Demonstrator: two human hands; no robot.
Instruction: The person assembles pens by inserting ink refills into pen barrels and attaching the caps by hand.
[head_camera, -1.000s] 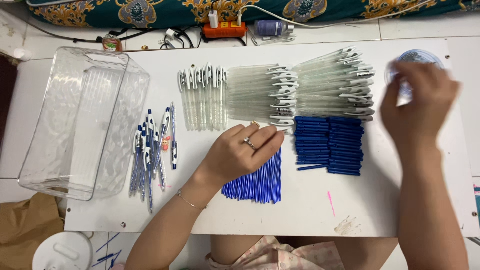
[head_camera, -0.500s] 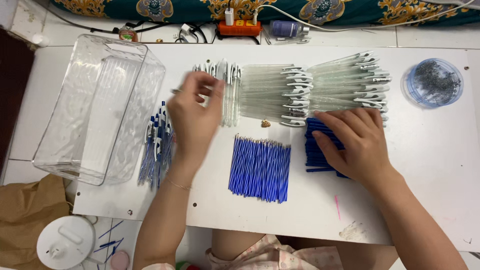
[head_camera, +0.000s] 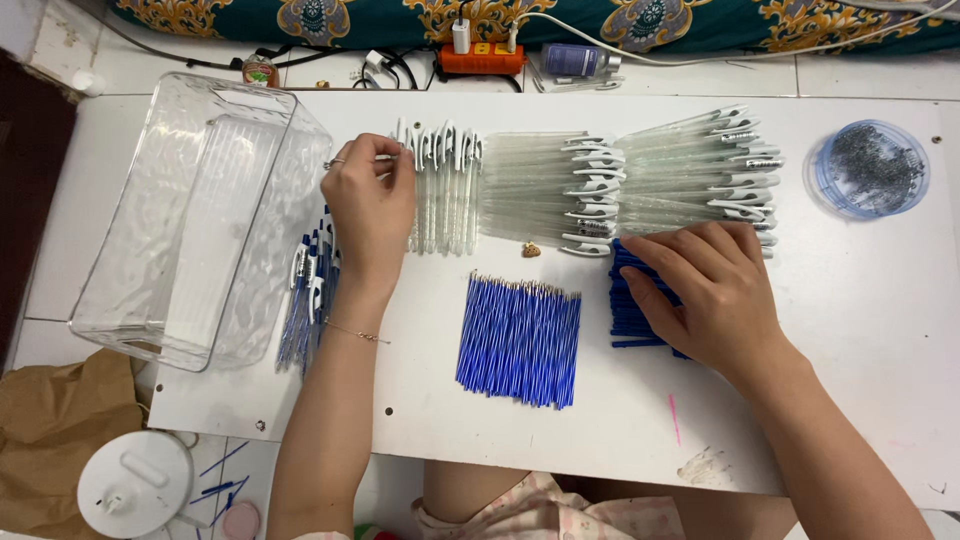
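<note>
Blue caps (head_camera: 640, 310) half hidden under right hand (head_camera: 705, 295) | left hand (head_camera: 370, 205) pinches clear barrel (head_camera: 440, 190)

The pile of ink refills (head_camera: 520, 340) lies in the middle of the white board (head_camera: 860, 330); to its left lie the finished pens (head_camera: 308, 300), and further left stands the plastic bin (head_camera: 190, 220). Behind the refills lie three rows of pen barrels (head_camera: 590, 190), with the left hand (head_camera: 368, 205) on the leftmost row. Right of the refills, the right hand (head_camera: 715, 290) rests on a stack of pen tubes (head_camera: 632, 305), and the round dish (head_camera: 868, 168) stands far right, behind.
</note>
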